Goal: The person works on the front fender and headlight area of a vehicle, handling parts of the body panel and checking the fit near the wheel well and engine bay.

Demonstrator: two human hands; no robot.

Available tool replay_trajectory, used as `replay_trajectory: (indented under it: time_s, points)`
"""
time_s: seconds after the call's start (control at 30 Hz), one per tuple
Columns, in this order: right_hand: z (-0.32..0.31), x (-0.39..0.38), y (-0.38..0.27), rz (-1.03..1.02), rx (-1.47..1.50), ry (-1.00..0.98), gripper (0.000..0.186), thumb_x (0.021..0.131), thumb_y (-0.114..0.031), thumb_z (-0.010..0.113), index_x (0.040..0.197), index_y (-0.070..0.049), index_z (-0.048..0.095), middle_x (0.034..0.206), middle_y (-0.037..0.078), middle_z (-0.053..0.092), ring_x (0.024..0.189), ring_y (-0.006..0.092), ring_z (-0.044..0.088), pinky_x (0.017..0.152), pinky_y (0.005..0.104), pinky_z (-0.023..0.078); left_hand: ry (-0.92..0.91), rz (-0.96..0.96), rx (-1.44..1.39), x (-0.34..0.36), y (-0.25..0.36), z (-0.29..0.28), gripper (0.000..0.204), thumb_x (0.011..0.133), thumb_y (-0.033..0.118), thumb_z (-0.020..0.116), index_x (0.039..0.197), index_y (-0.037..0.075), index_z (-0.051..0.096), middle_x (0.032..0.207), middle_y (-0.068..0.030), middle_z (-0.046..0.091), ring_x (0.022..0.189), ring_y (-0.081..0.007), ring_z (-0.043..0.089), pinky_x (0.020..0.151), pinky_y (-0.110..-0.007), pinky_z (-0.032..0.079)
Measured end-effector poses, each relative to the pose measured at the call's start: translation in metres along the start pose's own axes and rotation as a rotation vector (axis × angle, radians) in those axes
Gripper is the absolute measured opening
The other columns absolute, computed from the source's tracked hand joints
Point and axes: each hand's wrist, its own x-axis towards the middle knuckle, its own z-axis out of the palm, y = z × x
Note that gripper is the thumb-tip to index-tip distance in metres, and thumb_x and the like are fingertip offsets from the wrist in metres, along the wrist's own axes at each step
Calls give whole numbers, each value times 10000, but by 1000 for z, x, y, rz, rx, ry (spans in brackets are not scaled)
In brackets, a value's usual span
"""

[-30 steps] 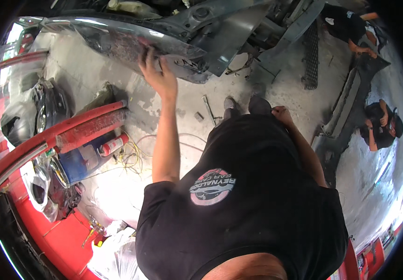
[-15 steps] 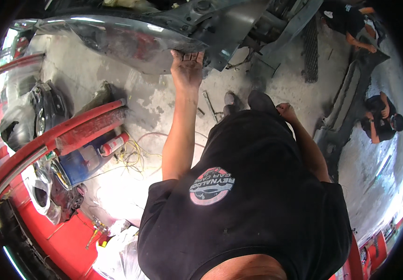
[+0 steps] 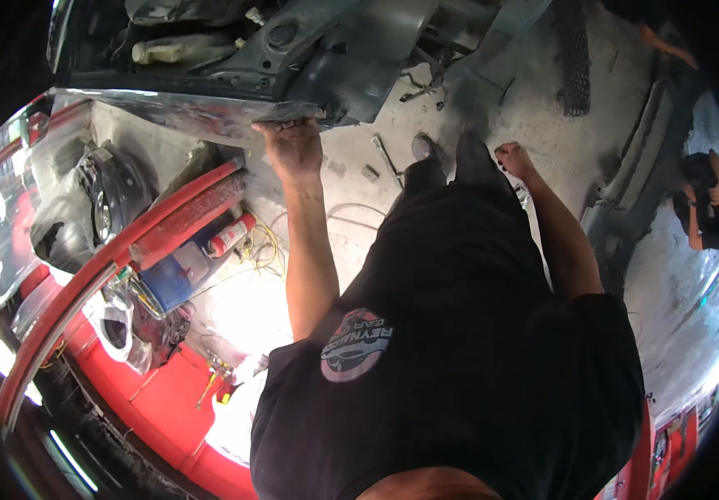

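A dark, scuffed car body panel runs along the top left below open metalwork. My left hand is palm up at the panel's lower edge, fingers curled against it and gripping it. My right hand hangs beside my right leg, fingers curled; whether it holds anything is hidden. On the floor beyond my feet lie a long metal tool and a small dark block.
A red rail, bagged parts, a blue drum, fire extinguisher and cables fill the left. At right lie a mesh grille and long dark bumper piece; two co-workers are partly visible.
My left hand went from open fingers on the panel's face to gripping its lower edge, then shifted leftward. The panel sits lower in view, with more metalwork showing above it.
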Motion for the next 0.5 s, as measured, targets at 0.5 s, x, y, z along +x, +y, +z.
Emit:
replay_trajectory:
  time_s: [0.5]
  points:
    - [-50,52,-55,42,365,-203,270,922,-253,604,829,-2,642,745,65,635,671,138,623,573,288,505,59,11,54,0,-2,-3,375,967,445,557,1124,115,637,1062,-22,678,1041,-184,589,996,-381,435]
